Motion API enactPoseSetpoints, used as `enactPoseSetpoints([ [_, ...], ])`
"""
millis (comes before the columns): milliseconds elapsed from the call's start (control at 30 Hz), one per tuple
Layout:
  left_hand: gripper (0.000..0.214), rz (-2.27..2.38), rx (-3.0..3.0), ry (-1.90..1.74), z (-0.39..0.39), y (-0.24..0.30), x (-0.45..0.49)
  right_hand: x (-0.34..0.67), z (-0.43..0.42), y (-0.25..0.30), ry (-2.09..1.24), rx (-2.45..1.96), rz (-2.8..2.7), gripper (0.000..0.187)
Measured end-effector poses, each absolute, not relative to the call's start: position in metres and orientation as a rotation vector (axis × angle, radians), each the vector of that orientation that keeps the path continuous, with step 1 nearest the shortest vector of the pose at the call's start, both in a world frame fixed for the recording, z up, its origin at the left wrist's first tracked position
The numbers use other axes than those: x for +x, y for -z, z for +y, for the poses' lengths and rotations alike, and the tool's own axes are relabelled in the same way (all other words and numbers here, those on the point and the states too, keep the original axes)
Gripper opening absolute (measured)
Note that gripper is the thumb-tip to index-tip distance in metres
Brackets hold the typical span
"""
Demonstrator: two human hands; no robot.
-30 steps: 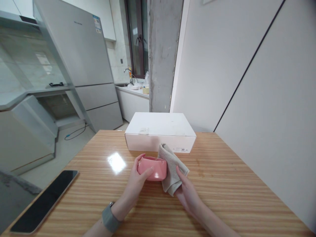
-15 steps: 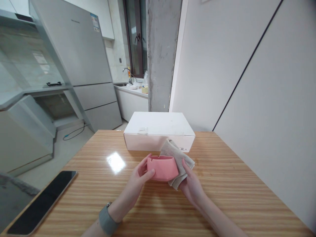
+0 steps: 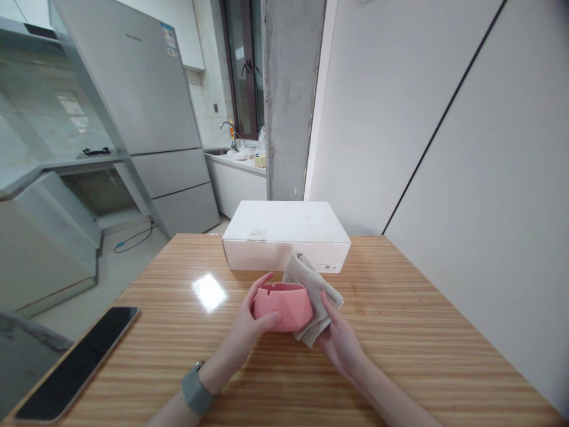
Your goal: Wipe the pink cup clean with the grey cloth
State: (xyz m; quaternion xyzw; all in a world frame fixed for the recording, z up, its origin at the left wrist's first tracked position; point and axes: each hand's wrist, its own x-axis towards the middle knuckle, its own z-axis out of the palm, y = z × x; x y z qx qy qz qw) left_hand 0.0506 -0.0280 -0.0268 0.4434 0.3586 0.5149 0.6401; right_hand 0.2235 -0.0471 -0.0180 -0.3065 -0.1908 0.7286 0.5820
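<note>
A pink faceted ashtray point(image 3: 284, 308) with notches in its rim is held above the table, in front of the white box. My left hand point(image 3: 254, 314) grips its left side, thumb on the near face and fingers round the back. A folded grey cloth point(image 3: 311, 290) lies against the ashtray's right side and back. My right hand point(image 3: 340, 335) is closed on this cloth, thumb on top, with the other fingers mostly hidden under it. On my left wrist is a grey-banded watch point(image 3: 198, 388).
Behind my hands a white cardboard box point(image 3: 287, 222) stands on the wood-grain table point(image 3: 427, 344). A dark-screened phone point(image 3: 77, 365) lies at the table's left edge. Farther off are a grey fridge point(image 3: 133, 89), a sink counter point(image 3: 237, 178) and a white wall point(image 3: 400, 89).
Both hands have shifted slightly left and toward me, carrying the ashtray and the cloth. The ashtray has turned a little, so more of its faceted right side shows.
</note>
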Motion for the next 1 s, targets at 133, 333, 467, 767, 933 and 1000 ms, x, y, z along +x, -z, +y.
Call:
enactPoseSetpoints([
  [133,0.094,0.936,1.080,-1.221,-0.025,0.026,0.050,0.224,-0.048,0.020,-1.654,-0.757,-0.439,0.045],
  [333,0.084,1.085,1.104,-1.270,-0.024,0.030,0.050,0.219,-0.050,0.026,-1.626,-0.761,-0.452,0.047],
  [467,0.081,1.082,1.047,-1.274,-0.021,0.036,0.050,0.219,-0.049,0.031,-1.612,-0.795,-0.451,0.043],
  [767,0.085,0.829,0.852,-1.133,-0.027,0.032,0.052,0.232,-0.037,0.028,-1.567,-0.777,-0.420,0.041],
  [933,0.103,0.870,1.028,-1.214,-0.025,0.031,0.049,0.232,-0.042,0.022,-1.623,-0.745,-0.516,0.049],
  [1000,0.106,0.816,1.021,-1.248,-0.025,0.032,0.049,0.231,-0.044,0.020,-1.645,-0.703,-0.549,0.049],
])
